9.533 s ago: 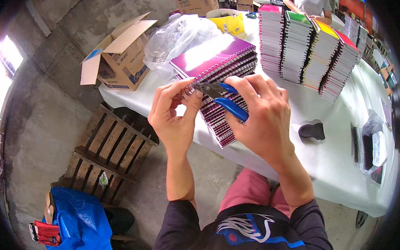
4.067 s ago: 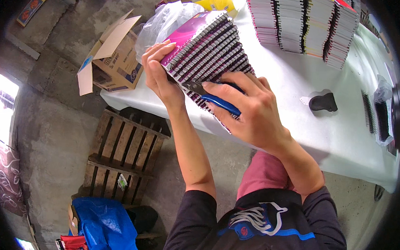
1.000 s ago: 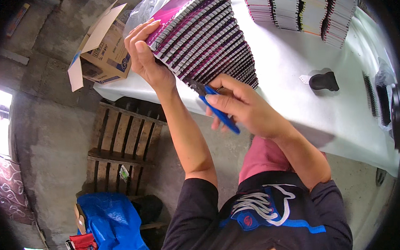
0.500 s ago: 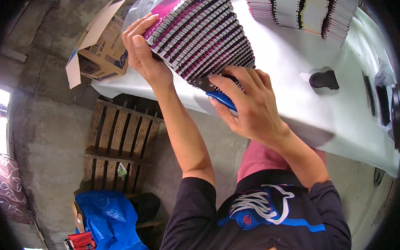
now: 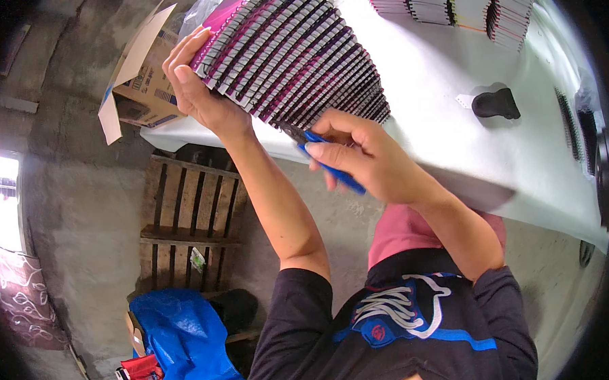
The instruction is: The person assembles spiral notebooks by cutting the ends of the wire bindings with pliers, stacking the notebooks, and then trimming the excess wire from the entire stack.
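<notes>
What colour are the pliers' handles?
The handles are blue, best seen in the head view.

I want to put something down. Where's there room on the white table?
The white table is bare between the purple notebooks and the black thing. Crowded: left end, under those notebooks; back, under notebook stacks; right edge, by black coils.

On the table [image 5: 422,83], a stack of notebooks [image 5: 306,61] at the near edge; behind right, 4 more stacks [image 5: 472,5]. Left, a carton [image 5: 154,91]. Below the stack, cutters [image 5: 347,179] in the right fingers [image 5: 340,156]. Rightward, a pouch-like object [image 5: 496,105], then binding coils [image 5: 567,125]. On the floor, left, a pallet [image 5: 184,237].
</notes>
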{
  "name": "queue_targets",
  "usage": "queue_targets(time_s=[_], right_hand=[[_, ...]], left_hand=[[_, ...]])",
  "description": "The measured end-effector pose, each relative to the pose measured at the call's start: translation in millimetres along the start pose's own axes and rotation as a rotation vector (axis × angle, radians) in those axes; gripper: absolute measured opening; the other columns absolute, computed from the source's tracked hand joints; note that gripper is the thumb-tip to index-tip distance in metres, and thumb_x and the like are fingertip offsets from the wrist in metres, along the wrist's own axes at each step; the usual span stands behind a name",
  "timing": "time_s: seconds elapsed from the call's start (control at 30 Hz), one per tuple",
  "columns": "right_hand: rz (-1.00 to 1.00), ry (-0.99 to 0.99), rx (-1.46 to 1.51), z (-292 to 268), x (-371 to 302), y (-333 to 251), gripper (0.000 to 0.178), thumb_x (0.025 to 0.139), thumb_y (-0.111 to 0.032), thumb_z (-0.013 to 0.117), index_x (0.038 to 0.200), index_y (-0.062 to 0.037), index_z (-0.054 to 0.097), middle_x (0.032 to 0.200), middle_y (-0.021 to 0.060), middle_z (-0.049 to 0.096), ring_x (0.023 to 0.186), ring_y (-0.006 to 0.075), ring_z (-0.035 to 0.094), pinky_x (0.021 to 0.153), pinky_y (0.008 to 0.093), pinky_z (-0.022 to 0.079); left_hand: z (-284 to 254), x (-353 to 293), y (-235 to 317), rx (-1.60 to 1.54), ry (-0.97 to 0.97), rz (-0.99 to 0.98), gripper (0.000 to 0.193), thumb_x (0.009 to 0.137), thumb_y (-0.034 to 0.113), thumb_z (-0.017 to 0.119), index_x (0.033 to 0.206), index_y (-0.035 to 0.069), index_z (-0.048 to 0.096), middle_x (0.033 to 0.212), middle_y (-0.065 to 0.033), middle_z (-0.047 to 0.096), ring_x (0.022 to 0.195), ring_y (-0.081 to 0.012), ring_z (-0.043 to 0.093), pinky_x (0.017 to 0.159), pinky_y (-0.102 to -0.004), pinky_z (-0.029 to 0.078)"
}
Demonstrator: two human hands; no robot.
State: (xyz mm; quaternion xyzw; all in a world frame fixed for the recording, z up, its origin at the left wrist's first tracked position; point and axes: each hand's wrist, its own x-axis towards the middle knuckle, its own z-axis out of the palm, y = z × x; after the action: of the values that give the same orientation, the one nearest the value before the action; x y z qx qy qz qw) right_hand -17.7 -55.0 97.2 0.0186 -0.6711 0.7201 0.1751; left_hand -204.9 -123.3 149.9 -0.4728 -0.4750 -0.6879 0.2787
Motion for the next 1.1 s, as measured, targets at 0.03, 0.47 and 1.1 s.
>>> queue_targets(time_s=[0.03,0.47,1.1], right_hand=[[0.123,-0.043,0.212,0,0,0,0.022,0.083,-0.018,0.062,0.099,-0.005,0.056,0.08,0.0104,0.06,0.064,0.027,0.06,0.058,0.0317,0.045],[-0.575,0.427,-0.953,5,-2,20,0.034,0.075,-0.023,0.067,0.106,-0.0153,0.057,0.102,0.006,0.052,0.091,0.0244,0.053,0.08,0.0406,0.038],[-0.574,0.44,-0.911,3,-7,25,0.032,0.076,-0.023,0.067,0.105,-0.0123,0.057,0.097,0.0072,0.053,0.088,0.0252,0.054,0.08,0.0407,0.039]], left_hand=[[2,0,0,-0.004,-0.001,-0.001,0.052,0.097,0.041,0.03,0.096,0.001,0.063,0.101,-0.0102,0.057,0.098,-0.0179,0.054,0.091,-0.0346,0.041],[-1,3,-3,-0.035,0.003,-0.032,0.051,0.097,0.04,0.029,0.096,0.0,0.062,0.101,-0.0101,0.056,0.098,-0.0176,0.054,0.091,-0.0344,0.041],[0,3,-3,-0.017,0.007,-0.029,0.051,0.096,0.042,0.03,0.096,0.002,0.062,0.101,-0.0096,0.057,0.099,-0.017,0.055,0.092,-0.0337,0.042]])
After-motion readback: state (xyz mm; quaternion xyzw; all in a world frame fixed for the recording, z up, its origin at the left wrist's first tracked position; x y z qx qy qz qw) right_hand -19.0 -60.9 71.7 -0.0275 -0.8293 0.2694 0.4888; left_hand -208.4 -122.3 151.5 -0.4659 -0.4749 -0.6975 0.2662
